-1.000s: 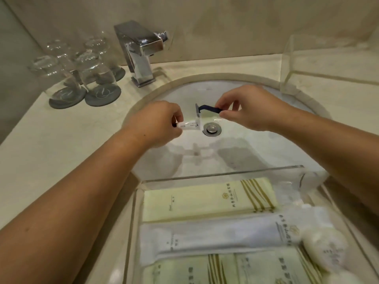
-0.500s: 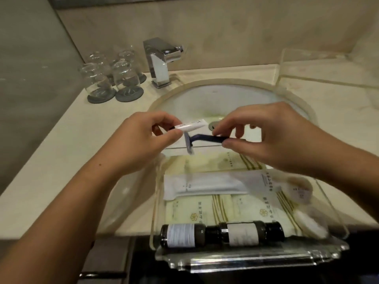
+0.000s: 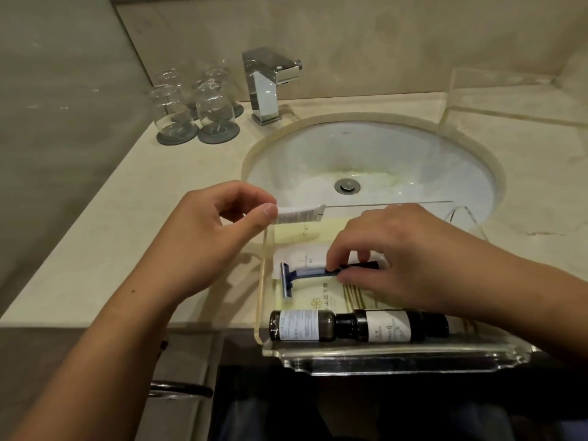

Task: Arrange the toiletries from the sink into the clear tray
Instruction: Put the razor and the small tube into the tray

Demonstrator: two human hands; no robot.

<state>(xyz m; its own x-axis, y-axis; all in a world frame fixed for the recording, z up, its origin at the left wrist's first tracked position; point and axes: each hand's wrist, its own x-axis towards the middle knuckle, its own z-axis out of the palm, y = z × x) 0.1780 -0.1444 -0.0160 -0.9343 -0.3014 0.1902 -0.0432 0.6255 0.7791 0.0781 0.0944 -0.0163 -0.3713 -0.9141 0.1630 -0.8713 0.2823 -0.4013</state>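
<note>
The clear tray [image 3: 261, 281] sits at the counter's front edge, below the white sink [image 3: 413, 160]. My right hand [image 3: 407, 253] pinches the handle of a blue razor [image 3: 294, 275], whose head rests low over the flat packets [image 3: 318, 302] inside the tray. My left hand [image 3: 210, 240] holds a small white tube [image 3: 302, 214] above the tray's far left corner. Two dark bottles [image 3: 359, 324] lie end to end along the tray's near wall. The sink bowl shows only its drain [image 3: 346, 186].
A chrome faucet [image 3: 265, 85] stands behind the sink. Several upturned glasses [image 3: 194, 106] on grey coasters stand to its left. A second clear tray [image 3: 509, 97] sits at the back right of the beige counter. A drawer handle [image 3: 178, 389] shows below the counter edge.
Both hands came back from the sink toward the tray. The right hand lowered the razor into the tray. The left hand carried the tube to the tray's far left corner.
</note>
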